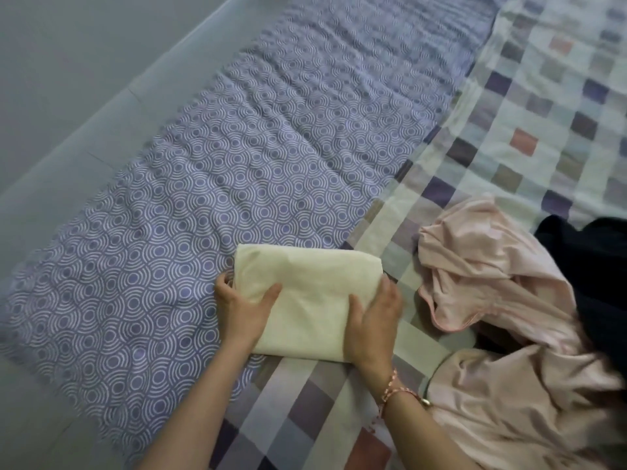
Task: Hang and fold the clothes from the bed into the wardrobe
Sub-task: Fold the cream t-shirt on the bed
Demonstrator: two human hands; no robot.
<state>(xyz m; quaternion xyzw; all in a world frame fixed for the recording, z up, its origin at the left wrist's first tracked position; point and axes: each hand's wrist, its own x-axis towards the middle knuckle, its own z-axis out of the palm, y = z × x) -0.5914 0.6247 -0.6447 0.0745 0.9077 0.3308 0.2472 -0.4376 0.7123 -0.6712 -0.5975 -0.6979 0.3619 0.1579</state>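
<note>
Garment (312, 293), cream, folded, between left hand (241, 305) and right hand (373, 317), both tight around its ends.

- No readable text, label, brand, number or sign is showing on the folded cream cloth (305, 293), the pink garment (492, 283) or the dark garment (593, 259).
- The purple sheet (237, 147) is showing only white ring patterns, and the checked blanket (543, 96) only coloured squares; neither is forming letters or figures.
</note>
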